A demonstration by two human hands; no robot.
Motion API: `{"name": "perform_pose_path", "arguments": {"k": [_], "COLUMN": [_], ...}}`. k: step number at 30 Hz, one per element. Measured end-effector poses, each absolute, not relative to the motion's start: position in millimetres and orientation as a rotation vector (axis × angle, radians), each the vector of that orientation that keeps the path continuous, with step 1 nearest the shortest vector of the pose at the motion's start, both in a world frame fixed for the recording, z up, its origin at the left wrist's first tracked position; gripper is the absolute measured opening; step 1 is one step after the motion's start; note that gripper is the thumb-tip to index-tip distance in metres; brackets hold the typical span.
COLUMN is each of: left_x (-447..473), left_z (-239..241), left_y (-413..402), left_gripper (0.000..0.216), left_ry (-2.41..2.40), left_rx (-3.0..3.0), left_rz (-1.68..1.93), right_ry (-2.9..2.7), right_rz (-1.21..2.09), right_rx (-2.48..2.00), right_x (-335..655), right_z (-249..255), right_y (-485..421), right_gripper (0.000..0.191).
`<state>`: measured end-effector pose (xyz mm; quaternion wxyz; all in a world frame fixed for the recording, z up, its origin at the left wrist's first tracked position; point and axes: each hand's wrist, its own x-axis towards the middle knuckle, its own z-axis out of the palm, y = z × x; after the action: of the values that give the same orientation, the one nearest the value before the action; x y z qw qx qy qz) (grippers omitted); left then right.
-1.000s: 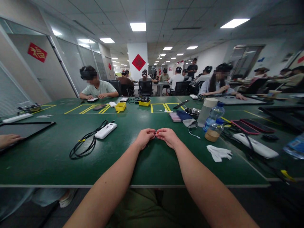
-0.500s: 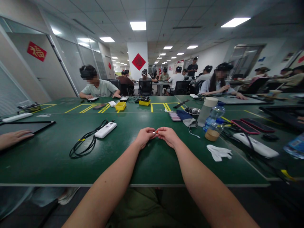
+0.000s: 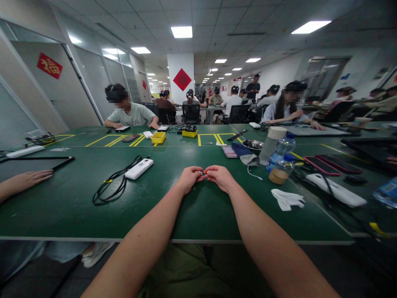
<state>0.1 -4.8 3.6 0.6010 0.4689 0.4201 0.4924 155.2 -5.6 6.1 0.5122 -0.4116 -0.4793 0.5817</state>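
Just above the green table [image 3: 124, 223], my left hand [image 3: 190, 179] and my right hand [image 3: 219, 178] meet at their fingertips in front of me. Both are closed in a pinch. Between them is a tiny piece [image 3: 204, 171] with an orange part on the right side and a silvery, metal-looking part on the left. The fingers cover most of it, and it is too small for me to name. To the left of my hands lies a white power bank [image 3: 139, 169] with a coiled black cable [image 3: 107, 192]. A crumpled white glove or cloth [image 3: 287, 199] rests to the right.
Right of my hands stand a pale tumbler [image 3: 273, 142], a plastic bottle [image 3: 281, 176] with brown contents, and a metal bowl [image 3: 252, 145]. Phones [image 3: 322, 165] and a white power strip or bank [image 3: 336, 190] lie farther right. A co-worker's hand [image 3: 32, 179] rests at the left.
My hands stay together in nearly the same place, with the orange part showing slightly more. The co-worker's hand at the left has slid a little to the right. The view has shifted slightly.
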Motion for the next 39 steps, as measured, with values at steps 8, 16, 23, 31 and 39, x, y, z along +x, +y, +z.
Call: {"name": "perform_pose_path", "arguments": {"k": [8,16,23,31,39], "left_x": [-1.1,-1.1,-1.1,-1.7,-1.8], "left_z": [3.2,5.0,5.3,6.8,7.7], "left_y": [-4.5,-4.3,-5.7,-7.0,-7.8], "left_gripper": [0.018,0.015,0.020,0.021,0.019], "left_ry": [0.954,0.943,0.915,0.912,0.953], "left_rx": [1.095,1.067,1.046,1.085,1.116], "left_rz": [1.163,1.153,1.159,1.147,1.144], "right_ry": [-1.162,-1.155,-1.161,-1.169,-1.194], "right_rz": [1.390,1.398,1.402,1.391,1.405], "right_rx": [-1.027,-1.033,-1.009,-1.009,-1.012], "right_x": [154.5,154.3,155.1,155.0,156.2], "right_z": [8.8,10.0,5.9,5.6,5.1], "right_y": [-7.8,-8.9,-5.6,-5.4,-5.8], "right_gripper": [0.012,0.012,0.013,0.013,0.014]}}
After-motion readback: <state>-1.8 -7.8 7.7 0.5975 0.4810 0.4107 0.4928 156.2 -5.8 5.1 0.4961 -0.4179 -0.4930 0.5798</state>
